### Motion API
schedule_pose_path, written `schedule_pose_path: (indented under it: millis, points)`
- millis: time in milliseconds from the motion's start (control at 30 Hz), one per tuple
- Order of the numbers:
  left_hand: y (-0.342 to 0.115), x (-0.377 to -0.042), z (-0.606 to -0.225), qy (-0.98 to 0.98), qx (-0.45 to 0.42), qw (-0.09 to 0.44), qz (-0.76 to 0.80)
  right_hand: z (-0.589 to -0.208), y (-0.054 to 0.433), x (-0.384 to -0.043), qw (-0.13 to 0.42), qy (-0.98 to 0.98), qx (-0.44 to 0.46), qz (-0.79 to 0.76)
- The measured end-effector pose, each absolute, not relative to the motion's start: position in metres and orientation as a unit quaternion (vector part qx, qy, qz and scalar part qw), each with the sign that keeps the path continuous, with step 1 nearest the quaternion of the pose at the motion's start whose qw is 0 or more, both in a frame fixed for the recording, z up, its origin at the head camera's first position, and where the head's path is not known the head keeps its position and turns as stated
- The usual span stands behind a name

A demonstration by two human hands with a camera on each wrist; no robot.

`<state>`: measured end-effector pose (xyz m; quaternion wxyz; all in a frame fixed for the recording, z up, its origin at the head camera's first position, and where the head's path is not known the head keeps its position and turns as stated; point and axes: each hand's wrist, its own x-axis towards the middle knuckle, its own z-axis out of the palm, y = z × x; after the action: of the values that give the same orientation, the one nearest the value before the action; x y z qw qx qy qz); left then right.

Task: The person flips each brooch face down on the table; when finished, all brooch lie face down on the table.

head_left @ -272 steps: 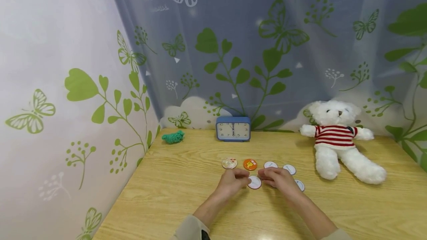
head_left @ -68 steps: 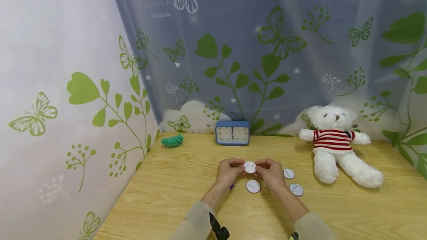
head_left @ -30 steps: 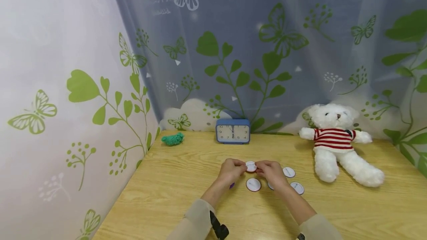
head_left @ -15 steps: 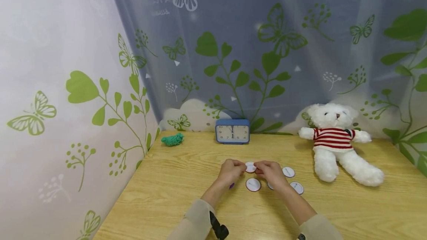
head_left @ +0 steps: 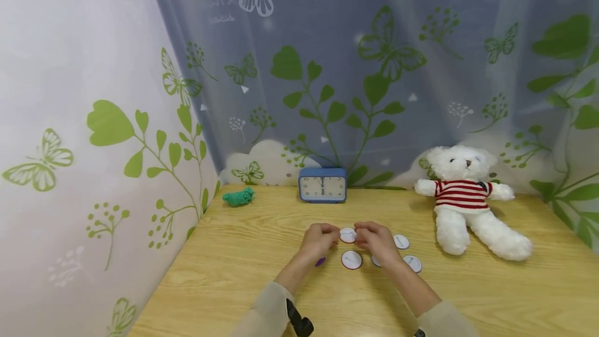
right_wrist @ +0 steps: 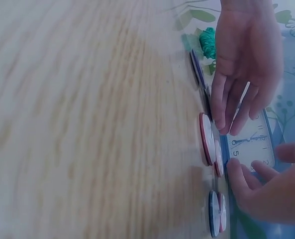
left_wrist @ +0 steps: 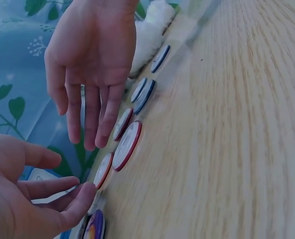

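Several round pin-back button badges lie on the wooden table, most with white backs up. An orange-rimmed badge (head_left: 348, 235) sits between the two hands, a red-rimmed badge (head_left: 351, 260) nearer the person. My left hand (head_left: 319, 242) is at the badge's left, fingers loosely bent; in the left wrist view its thumb is close to the orange rim, contact unclear. My right hand (head_left: 377, 243), fingers relaxed, is at the other side, holding nothing. Under the left hand shows a purple badge (left_wrist: 95, 225). The right hand partly covers another badge (head_left: 376, 261).
Two more badges, one farther back (head_left: 401, 242) and one nearer (head_left: 412, 263), lie right of the hands. A blue clock (head_left: 323, 185) stands behind, a green yarn bundle (head_left: 238, 197) back left, a white teddy bear (head_left: 463, 196) right. Printed curtains border the table (head_left: 224, 285).
Earlier the orange badge lay face up; later both hands held a white-backed badge there. Now it lies back up, and the fingers have loosened and drawn slightly apart from it.
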<state>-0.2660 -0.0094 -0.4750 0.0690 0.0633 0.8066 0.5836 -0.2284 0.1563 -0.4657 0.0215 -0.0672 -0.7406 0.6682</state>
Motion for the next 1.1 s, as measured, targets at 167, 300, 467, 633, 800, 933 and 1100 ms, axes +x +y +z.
schedule_pose_path:
  millis: [167, 300, 467, 633, 800, 933, 1100]
  points:
    - [-0.022, -0.269, -0.472, 0.796, 0.07, 0.07, 0.597, -0.465, 0.15, -0.229, 0.024, -0.717, -0.054, 0.695]
    - [-0.032, -0.273, -0.47, 0.791, 0.068, 0.066, 0.605, -0.464, 0.145, -0.23, 0.015, -0.696, -0.044, 0.716]
    - [-0.043, -0.277, -0.47, 0.787, 0.056, 0.054, 0.612, -0.466, 0.137, -0.233, -0.019, -0.668, -0.036, 0.743]
    - [-0.054, -0.283, -0.467, 0.776, 0.049, 0.049, 0.626, -0.468, 0.127, -0.239, -0.033, -0.657, -0.031, 0.752]
    - [-0.068, -0.289, -0.465, 0.76, 0.02, 0.036, 0.649, -0.47, 0.119, -0.244, -0.041, -0.634, -0.041, 0.771]
    - [-0.077, -0.291, -0.464, 0.75, 0.0, 0.036, 0.661, -0.472, 0.117, -0.246, -0.051, -0.628, -0.047, 0.775]
    - [-0.084, -0.291, -0.469, 0.754, -0.014, 0.037, 0.656, -0.476, 0.116, -0.248, -0.05, -0.625, -0.051, 0.777]
